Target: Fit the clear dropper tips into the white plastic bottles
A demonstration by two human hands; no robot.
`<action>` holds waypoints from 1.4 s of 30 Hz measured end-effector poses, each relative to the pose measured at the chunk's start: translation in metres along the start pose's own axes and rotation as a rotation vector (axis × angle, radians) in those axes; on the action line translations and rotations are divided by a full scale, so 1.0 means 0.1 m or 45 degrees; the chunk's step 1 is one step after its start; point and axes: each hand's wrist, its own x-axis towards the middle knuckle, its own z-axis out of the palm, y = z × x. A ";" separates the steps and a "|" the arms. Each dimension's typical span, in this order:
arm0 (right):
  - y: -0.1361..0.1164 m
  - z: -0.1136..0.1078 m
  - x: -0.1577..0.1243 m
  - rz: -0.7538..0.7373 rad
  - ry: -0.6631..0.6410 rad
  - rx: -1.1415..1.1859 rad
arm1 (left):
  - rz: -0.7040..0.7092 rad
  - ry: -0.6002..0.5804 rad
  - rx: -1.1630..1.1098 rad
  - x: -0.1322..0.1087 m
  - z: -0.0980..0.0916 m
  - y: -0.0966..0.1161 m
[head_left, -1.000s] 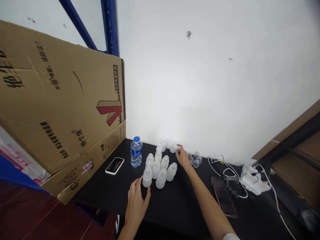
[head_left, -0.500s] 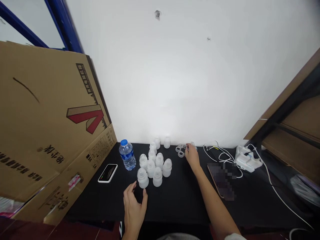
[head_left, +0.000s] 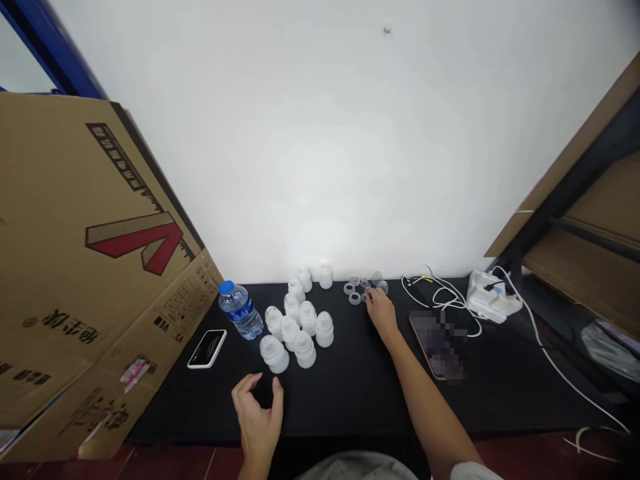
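Observation:
Several small white bottles (head_left: pixel 305 351), the front ones topped with clear domed pieces, stand in a cluster on the black table. My left hand (head_left: pixel 259 413) is held just in front of the nearest bottle (head_left: pixel 275 355), thumb and fingers apart and nothing between them. To the right of the cluster, my right hand (head_left: pixel 383 313) reaches into a group of translucent rings (head_left: pixel 355 298) and clear domed caps (head_left: pixel 377 277). Its fingers are drawn together at the edge of this group. Whatever they pinch is mostly hidden.
A water bottle (head_left: pixel 241 311) and a white-framed device (head_left: pixel 207 349) stand left of the cluster, beside a large cardboard box (head_left: pixel 100 280). On the right lie a phone (head_left: pixel 434 347), white cables (head_left: pixel 443 290) and a white power strip (head_left: pixel 493 297). A white wall (head_left: pixel 320 147) backs the table.
My view has turned slightly to the right. My left hand has drawn back a little from the nearest bottle. My right hand has shifted slightly toward the front of the rings and caps.

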 end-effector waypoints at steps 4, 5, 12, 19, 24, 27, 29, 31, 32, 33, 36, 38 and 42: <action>0.08 -0.06 0.00 -0.018 0.179 0.273 | 0.019 0.028 0.005 0.01 0.01 -0.02; 0.09 -0.05 0.00 -0.010 0.218 0.381 | 0.021 0.031 0.006 0.01 0.01 -0.02; 0.04 0.21 0.06 -0.039 0.053 0.769 | 0.069 0.025 0.017 0.03 -0.01 0.01; 0.10 0.27 0.07 -0.099 -0.061 0.816 | 0.079 0.070 0.008 0.03 0.00 0.01; 0.11 0.18 0.01 -0.121 -0.202 0.869 | 0.120 0.134 0.020 0.03 -0.02 -0.01; 0.09 0.11 -0.03 -0.110 -0.281 0.918 | 0.205 0.215 0.057 -0.02 -0.04 -0.04; 0.07 0.08 -0.05 -0.103 -0.316 0.972 | 0.316 0.229 0.062 -0.12 -0.04 -0.01; 0.06 0.07 -0.05 -0.095 -0.336 1.041 | 0.438 0.150 0.012 -0.25 -0.01 0.12; 0.06 0.07 -0.04 -0.090 -0.331 1.077 | 0.489 0.054 -0.036 -0.31 0.01 0.22; 0.06 0.07 -0.04 -0.080 -0.308 1.105 | 0.523 -0.069 -0.089 -0.36 0.05 0.35; 0.09 0.06 -0.01 -0.050 -0.148 1.057 | 0.506 -0.566 -0.215 -0.39 0.22 0.82; 0.11 0.06 0.01 -0.044 -0.055 0.970 | 0.427 -0.791 -0.257 -0.29 0.41 1.11; 0.13 0.08 0.00 -0.083 -0.054 0.895 | 0.359 -0.878 -0.323 -0.01 0.98 1.41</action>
